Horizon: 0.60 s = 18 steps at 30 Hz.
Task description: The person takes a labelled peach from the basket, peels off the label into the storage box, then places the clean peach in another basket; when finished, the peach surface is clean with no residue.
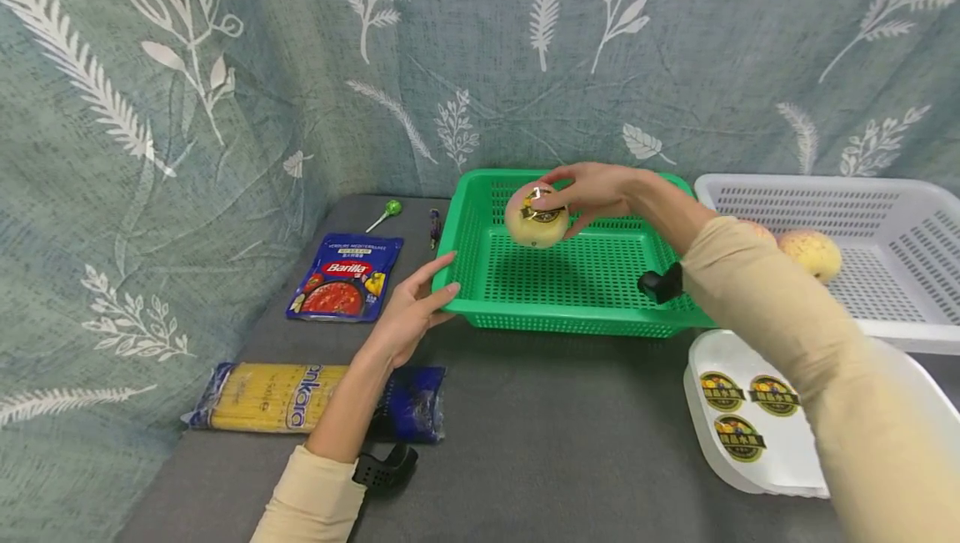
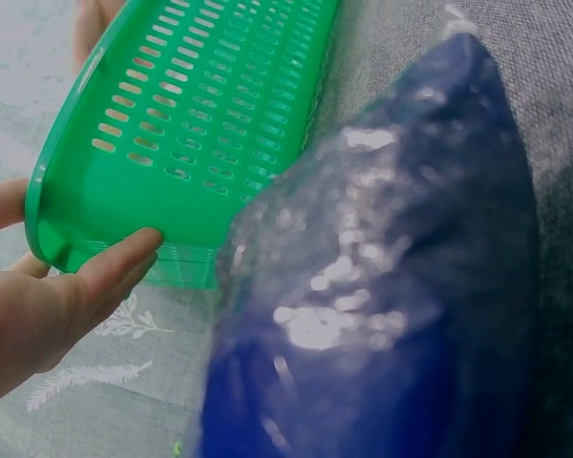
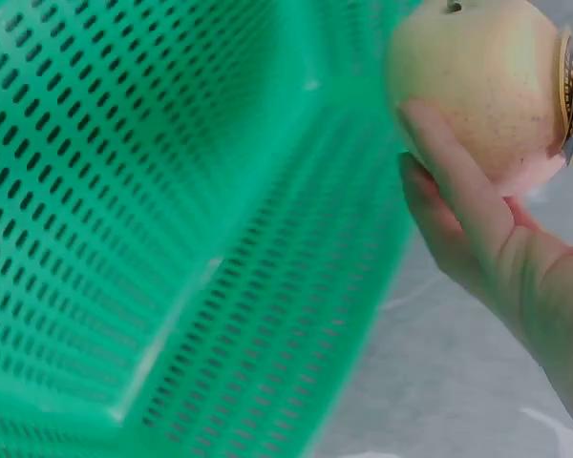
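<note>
A pale yellow-pink apple [image 1: 534,222] with a black and gold sticker is held in my right hand [image 1: 596,191], over the left part of the green plastic basket [image 1: 577,316]. In the right wrist view, fingers [image 3: 458,181] curve round the apple and the thumb presses near the sticker. My left hand [image 1: 408,309] grips the basket's left rim at the near corner, thumb and fingers on either side of the wall in the left wrist view. A bag of spaghetti [image 1: 262,397] lies under my left forearm; its dark blue end [image 2: 363,315] looms large in the left wrist view.
Right of the green basket stands a white basket [image 1: 900,218] with apples [image 1: 812,255], partly behind my right sleeve. A white tray [image 1: 705,451] with three round stickers [image 1: 774,394] sits nearer. A blue Barilla pouch [image 1: 341,280], a green lollipop [image 1: 392,208] and a small dark-wrapped item [image 1: 435,228] lie left.
</note>
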### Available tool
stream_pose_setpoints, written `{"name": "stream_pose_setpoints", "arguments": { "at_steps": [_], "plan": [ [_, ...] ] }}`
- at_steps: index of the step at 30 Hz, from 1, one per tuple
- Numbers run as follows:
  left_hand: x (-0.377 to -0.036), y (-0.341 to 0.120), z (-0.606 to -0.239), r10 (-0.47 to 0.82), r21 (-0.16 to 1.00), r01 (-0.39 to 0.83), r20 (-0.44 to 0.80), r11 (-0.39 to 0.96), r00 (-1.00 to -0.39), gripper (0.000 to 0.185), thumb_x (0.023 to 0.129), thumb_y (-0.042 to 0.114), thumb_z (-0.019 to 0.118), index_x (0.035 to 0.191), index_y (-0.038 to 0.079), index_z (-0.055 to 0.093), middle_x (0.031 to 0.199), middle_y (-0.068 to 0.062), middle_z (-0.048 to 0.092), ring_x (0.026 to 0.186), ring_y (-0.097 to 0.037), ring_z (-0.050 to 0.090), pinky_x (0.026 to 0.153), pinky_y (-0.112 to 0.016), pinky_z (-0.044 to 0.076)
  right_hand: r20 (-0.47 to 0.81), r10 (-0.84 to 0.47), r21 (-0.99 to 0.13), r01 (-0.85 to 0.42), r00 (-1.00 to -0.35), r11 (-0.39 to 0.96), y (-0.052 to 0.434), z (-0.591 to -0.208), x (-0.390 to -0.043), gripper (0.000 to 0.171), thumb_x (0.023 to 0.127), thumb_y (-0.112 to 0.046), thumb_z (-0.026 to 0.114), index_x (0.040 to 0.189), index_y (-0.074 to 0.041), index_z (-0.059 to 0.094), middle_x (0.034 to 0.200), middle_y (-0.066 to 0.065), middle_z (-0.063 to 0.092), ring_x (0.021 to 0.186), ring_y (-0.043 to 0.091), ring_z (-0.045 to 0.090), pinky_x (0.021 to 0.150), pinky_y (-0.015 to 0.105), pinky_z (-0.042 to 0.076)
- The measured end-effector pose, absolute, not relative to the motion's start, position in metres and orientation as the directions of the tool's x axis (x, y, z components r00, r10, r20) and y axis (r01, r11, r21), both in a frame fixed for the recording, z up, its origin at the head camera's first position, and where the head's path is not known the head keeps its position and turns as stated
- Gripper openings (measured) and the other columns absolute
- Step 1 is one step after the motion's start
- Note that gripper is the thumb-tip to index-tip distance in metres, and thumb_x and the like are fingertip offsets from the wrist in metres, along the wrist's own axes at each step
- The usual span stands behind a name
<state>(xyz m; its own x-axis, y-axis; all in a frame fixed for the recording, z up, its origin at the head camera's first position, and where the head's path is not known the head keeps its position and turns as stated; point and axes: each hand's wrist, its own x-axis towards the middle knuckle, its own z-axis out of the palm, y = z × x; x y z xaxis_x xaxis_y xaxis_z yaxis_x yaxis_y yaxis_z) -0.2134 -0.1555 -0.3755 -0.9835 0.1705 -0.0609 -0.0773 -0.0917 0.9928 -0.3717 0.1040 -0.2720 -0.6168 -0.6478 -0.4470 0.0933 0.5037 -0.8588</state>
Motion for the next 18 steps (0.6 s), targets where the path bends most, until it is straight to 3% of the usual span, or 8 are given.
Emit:
{"name": "stream_pose_setpoints", "arguments": {
  "at_steps": [6,18],
  "plan": [
    [-0.214,-0.154,-0.377,0.174,0.993,-0.077,-0.061,-0.087,-0.983,0.054,0.102,0.005,0.045,0.152,0.009,0.025,0.156,-0.009,0.017,0.13,-0.038,0.037,0.103,-0.048,0.037,-0.409,-0.677,-0.883,0.079,-0.612,0.462,0.134,-0.254,-0.325,0.063,0.096,-0.019,0.059,0.148,-0.006,0.025,0.137,0.02,0.037,0.121,0.034,0.046,0.088,0.048,0.049],
    [-0.212,-0.156,-0.379,0.183,0.998,-0.035,-0.024,-0.054,-0.983,0.061,0.099,0.019,0.055,0.152,0.011,0.027,0.157,-0.013,0.009,0.132,-0.035,0.035,0.102,-0.05,0.037,-0.359,-0.678,-0.913,0.091,-0.641,0.398,0.157,-0.28,-0.22,0.067,0.083,-0.019,0.076,0.138,-0.004,0.04,0.129,0.02,0.043,0.095,0.03,0.062,0.078,0.046,0.054]
  ]
}}
